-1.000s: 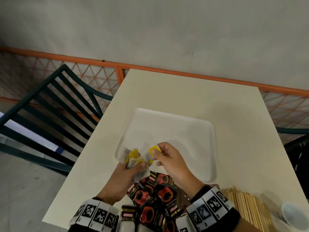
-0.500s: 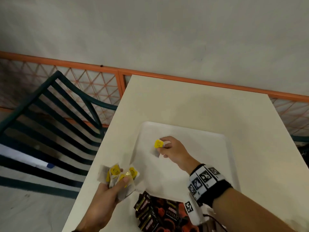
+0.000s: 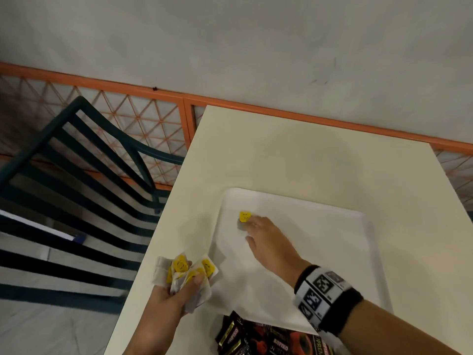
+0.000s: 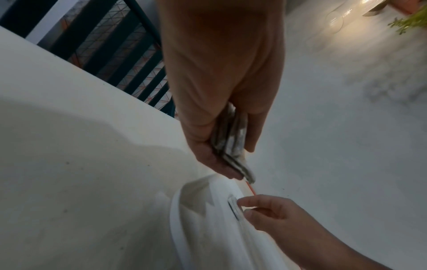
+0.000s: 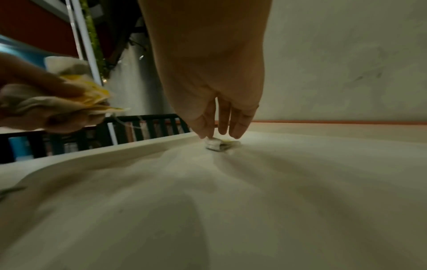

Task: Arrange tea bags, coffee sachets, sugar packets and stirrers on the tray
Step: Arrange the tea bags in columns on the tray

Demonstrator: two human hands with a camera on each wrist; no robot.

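Observation:
A white tray [image 3: 320, 239] lies on the cream table [image 3: 281, 155]. One tea bag with a yellow tag [image 3: 245, 217] lies flat in the tray's far left corner. My right hand [image 3: 252, 226] reaches over the tray, and its straight fingertips [image 5: 219, 133] rest on that tea bag [image 5: 219, 144]. My left hand [image 3: 179, 290] grips a bunch of tea bags [image 3: 190, 272] with yellow tags, held above the table just left of the tray. In the left wrist view the bunch [image 4: 231, 142] sits between thumb and fingers.
Black and red coffee sachets [image 3: 268, 339] lie piled at the tray's near edge. A dark green slatted chair [image 3: 76, 175] stands off the table's left side. An orange mesh railing [image 3: 307, 119] runs behind the table against a grey wall.
My right hand took one tea bag from the bunch, carried it to the tray's far left corner and laid it down. My left hand drew back left off the tray with the bunch.

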